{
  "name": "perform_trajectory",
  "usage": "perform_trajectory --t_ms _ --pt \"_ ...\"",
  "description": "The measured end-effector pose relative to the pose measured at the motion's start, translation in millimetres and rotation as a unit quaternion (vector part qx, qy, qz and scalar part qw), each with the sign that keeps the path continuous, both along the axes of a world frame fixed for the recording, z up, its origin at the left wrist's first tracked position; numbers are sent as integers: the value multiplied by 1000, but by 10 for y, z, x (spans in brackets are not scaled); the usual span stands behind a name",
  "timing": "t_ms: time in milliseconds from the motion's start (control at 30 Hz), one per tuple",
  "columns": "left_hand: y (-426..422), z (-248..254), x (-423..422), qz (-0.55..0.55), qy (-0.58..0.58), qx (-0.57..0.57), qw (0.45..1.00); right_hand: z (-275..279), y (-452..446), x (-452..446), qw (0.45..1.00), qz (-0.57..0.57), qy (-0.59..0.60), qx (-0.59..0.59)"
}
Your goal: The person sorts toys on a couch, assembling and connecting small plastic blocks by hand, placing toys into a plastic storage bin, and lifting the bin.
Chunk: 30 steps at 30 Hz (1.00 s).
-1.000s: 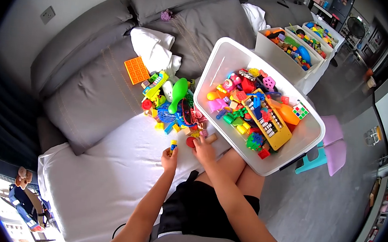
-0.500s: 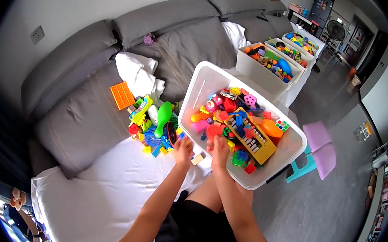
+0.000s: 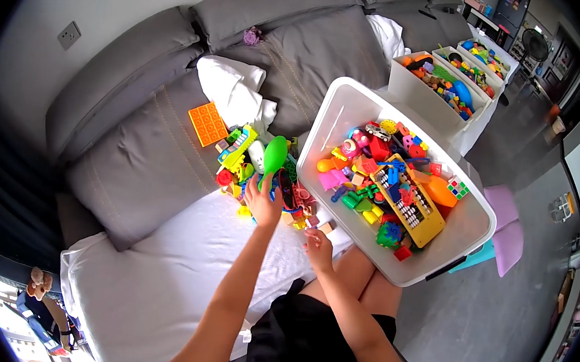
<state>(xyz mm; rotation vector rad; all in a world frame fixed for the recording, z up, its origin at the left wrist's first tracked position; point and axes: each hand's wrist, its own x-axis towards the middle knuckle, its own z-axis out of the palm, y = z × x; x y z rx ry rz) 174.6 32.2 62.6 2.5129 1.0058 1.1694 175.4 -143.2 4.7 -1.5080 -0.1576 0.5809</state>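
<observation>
My left hand (image 3: 264, 203) reaches over a heap of toys on the sofa, fingers spread, at the lower end of a green spoon-shaped toy (image 3: 276, 155). Whether it touches that toy I cannot tell. Around it lie a red round piece (image 3: 225, 177), a yellow-green toy (image 3: 238, 147) and small blocks, some hidden by the hand. My right hand (image 3: 319, 250) hovers between the heap and a white plastic bin (image 3: 393, 262), its fingers loosely curved and apart with nothing visible in them. Close by is a plain wooden block (image 3: 326, 227). The bin holds a yellow abacus (image 3: 409, 202) among mixed toys.
An orange studded plate (image 3: 208, 124) and a white cloth (image 3: 232, 90) lie on the grey sofa (image 3: 148, 148). Several toy-filled boxes (image 3: 424, 103) stand at the back right. A pink and turquoise chair (image 3: 506, 234) is beside the bin.
My left hand has moved up and left onto the toy heap. My right hand has drawn back from above the bin, where a red piece was near its fingers. The view has shifted left.
</observation>
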Motion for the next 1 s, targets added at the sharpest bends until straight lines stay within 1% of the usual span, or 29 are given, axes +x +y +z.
perform_trajectory --t_ms 67,100,133,200,300,400,433,533,567,667,700,800,833,867,900,933,1000 --pt "279 -50 32 -30 117 -39 992 -187 122 24 997 21 -73 -32" --pt "420 -75 10 -78 177 -99 976 -245 166 29 992 32 -109 -49" --pt "497 -73 -4 -94 195 -101 971 -168 216 54 987 54 -144 -41" --pt "527 -63 -49 -99 202 -110 968 -10 360 176 972 95 -211 -24" --pt "542 -72 -152 -89 199 -105 970 -39 618 291 911 121 -368 -138" --pt "475 -49 -298 -73 166 -113 977 104 748 365 895 121 -374 -212" --pt "438 -16 -345 -63 172 -144 972 120 786 366 882 89 -402 -229" --pt "312 -12 -505 -85 134 -126 979 225 774 405 875 118 -393 -258" --pt "256 -35 -556 -88 126 -94 984 190 802 400 895 102 -379 -210" --pt "34 -29 -740 -79 119 -41 989 -73 760 323 862 36 -490 -125" --pt "-74 62 -804 -91 83 -59 991 -71 716 240 889 26 -445 -106" --pt "-210 -113 -1027 -113 22 -100 988 -59 540 112 924 93 -363 -81" --pt "-248 -178 -1091 -108 3 -96 990 -55 503 47 959 101 -258 -51" --pt "-288 -242 -1158 -114 -24 -153 981 -48 460 15 984 109 -140 13" --pt "-329 -295 -1218 -99 -49 -195 975 5 412 -6 990 114 -20 77" --pt "-368 -340 -1271 -83 -76 -235 965 99 358 -22 978 119 100 140" --pt "-411 -402 -1367 8 -134 -383 914 293 182 -49 949 125 190 219"
